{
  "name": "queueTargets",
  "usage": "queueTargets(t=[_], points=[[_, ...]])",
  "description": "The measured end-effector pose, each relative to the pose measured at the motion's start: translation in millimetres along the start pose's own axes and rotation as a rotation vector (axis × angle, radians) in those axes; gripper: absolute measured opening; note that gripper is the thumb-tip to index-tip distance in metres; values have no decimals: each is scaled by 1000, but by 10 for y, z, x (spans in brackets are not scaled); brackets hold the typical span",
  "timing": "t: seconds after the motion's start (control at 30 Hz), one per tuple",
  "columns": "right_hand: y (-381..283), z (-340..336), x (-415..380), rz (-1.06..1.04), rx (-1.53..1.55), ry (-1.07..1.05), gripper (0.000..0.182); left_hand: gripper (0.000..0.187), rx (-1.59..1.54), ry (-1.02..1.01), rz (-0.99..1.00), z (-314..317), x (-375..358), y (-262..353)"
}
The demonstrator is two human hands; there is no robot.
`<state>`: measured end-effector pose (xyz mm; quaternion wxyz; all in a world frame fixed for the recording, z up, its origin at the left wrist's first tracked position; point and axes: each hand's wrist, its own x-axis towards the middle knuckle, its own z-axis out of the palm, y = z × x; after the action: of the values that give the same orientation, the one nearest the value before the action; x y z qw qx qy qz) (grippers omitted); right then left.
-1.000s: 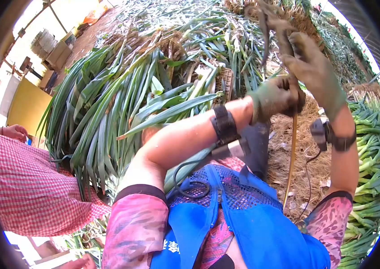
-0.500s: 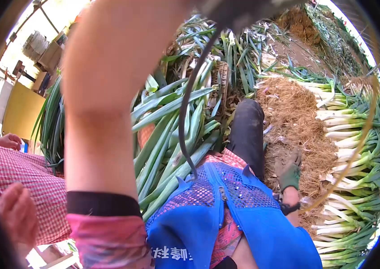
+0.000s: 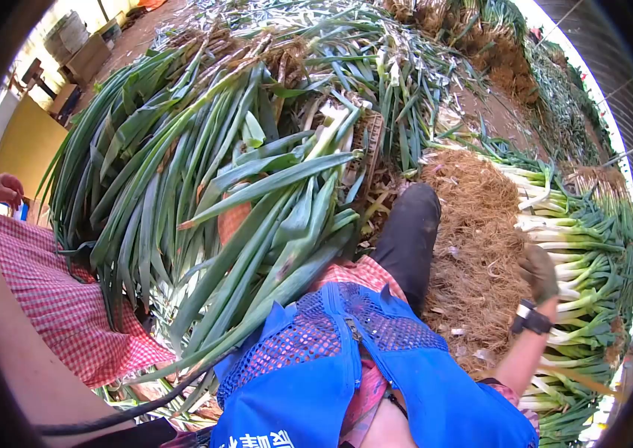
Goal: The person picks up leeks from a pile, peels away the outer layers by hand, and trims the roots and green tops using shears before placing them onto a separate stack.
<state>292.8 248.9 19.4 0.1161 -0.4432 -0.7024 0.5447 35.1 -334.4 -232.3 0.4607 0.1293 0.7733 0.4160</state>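
My right hand (image 3: 539, 273), in a dark, dirty glove with a black watch (image 3: 531, 319) at the wrist, lies where the brown roots (image 3: 481, 254) meet the white stems of the leeks (image 3: 566, 224). Its fingers look loosely extended, and I see nothing held in them. My left forearm (image 3: 25, 336) runs along the left edge, and the hand itself is beyond the frame. A large heap of long green leek leaves (image 3: 152, 164) lies in front and to the left of my blue vest (image 3: 316, 373).
Another person's hand (image 3: 1, 190) and red checked cloth (image 3: 55, 276) are at the left. A plastic crate (image 3: 369, 134) is partly buried beyond the heap. More leeks (image 3: 578, 97) and bare soil (image 3: 492, 104) stretch away at the upper right. A dark cord (image 3: 130, 412) crosses the lower left.
My left arm has swung from the front of the view down to the left edge, uncovering the leaf heap. My right hand has moved right, from the roots toward the white stems.
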Motion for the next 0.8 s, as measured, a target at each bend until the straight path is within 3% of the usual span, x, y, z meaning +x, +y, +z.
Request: queueTargets(t=[0.1, 0.23, 0.37, 0.43, 0.53, 0.6, 0.63, 0.73, 0.77, 0.8], points=[[14, -971, -656, 81, 162, 221, 36, 31, 38, 23, -114, 173, 56, -346], [684, -1952, -1267, 215, 417, 388, 31, 30, 108, 1, -204, 256, 89, -606], [1285, -1807, -1240, 210, 575, 446, 24, 30, 204, -83, -227, 153, 0, -613], [1173, -1233, -862, 171, 452, 461, 21, 30, 287, -157, -169, -125, -68, -269], [384, -100, -204, -172, 479, 188, 14, 29, 389, -181, 78, -965, -208, 967], [-136, 859, 102, -602, -143, 298, 18, 29, 422, -4, 338, -1474, -156, 1996], [-434, 1360, 209, -317, 297, 197, 22, 29, 431, 104, 469, -1677, -37, 2508], [-536, 2659, 646, -223, 327, -139, 21, 29, 500, 341, 665, -1810, 637, 3409], [84, 3148, 1286, -424, -560, -292, 12, 29, 531, 360, 656, -1768, 1017, 3572], [674, 3628, 1901, -808, -1348, -293, 11, 29, 578, 348, 601, -1654, 1431, 3606]])
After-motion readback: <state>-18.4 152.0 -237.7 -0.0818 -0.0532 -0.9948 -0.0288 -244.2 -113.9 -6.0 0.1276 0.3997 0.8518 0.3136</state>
